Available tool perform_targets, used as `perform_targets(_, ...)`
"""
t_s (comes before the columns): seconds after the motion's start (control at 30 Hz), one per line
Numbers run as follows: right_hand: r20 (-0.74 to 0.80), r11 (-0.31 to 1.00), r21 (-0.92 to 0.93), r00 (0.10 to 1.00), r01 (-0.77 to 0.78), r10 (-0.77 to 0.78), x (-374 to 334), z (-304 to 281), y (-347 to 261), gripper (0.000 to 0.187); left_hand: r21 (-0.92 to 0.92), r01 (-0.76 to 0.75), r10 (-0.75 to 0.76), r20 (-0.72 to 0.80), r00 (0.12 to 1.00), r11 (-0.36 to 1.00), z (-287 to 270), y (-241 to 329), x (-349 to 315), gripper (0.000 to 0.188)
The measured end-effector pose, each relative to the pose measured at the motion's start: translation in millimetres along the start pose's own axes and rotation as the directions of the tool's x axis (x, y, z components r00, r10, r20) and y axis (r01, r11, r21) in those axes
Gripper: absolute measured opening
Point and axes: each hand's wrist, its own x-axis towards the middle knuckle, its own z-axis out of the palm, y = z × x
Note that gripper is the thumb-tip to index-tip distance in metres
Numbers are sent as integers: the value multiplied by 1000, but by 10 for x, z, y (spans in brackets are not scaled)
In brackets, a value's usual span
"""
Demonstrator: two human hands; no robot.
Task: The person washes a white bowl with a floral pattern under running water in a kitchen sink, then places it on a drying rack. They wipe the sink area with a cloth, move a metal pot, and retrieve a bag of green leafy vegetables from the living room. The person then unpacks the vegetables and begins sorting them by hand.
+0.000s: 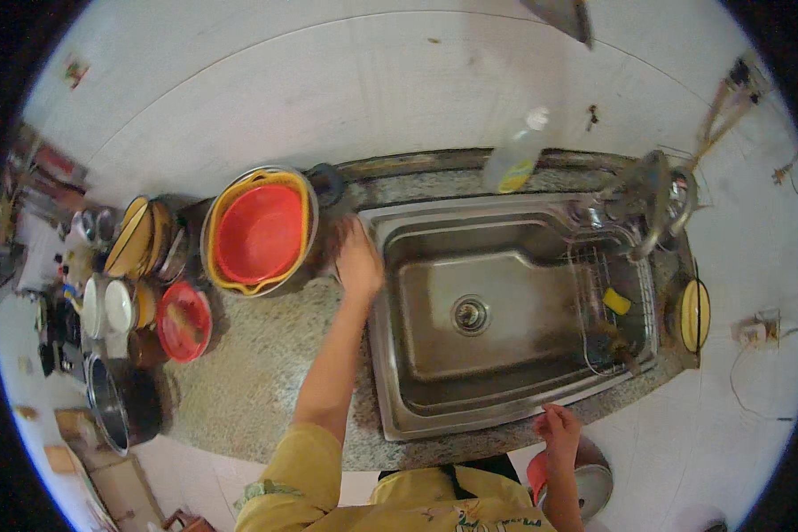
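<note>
My left hand (pixel 360 264) reaches to the counter beside the left rim of the steel sink (pixel 385 390), right of the stacked basins. Its fingers are blurred; a dark, smeared patch lies next to them, and I cannot make out whether they hold it. In the stack, a red basin (pixel 259 232) sits inside a yellow basket (pixel 309 191), within a metal bowl (pixel 206 244). My right hand (pixel 559 434) hovers by the sink's front edge, fingers curled together with nothing visible in them.
A wire rack (pixel 585 310) with a yellow sponge (pixel 617 301) occupies the sink's right side, near the faucet (pixel 665 217). Behind the sink stands a clear bottle (pixel 520 155). A red bowl (pixel 184 321), a dark pot (pixel 120 403) and white-lidded containers (pixel 121 306) line the left.
</note>
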Motion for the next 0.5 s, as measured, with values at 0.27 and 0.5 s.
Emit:
perform_targets(0.27,-310,996,85,949,-38,62,-393,-540,137,18,224,-37,5,143,990,974,659,1233,605,50)
perform_targets(0.5,-405,994,95,911,-45,80,-533,-651,153,18,-782,555,-104,550,829,283,791,1752,407,31)
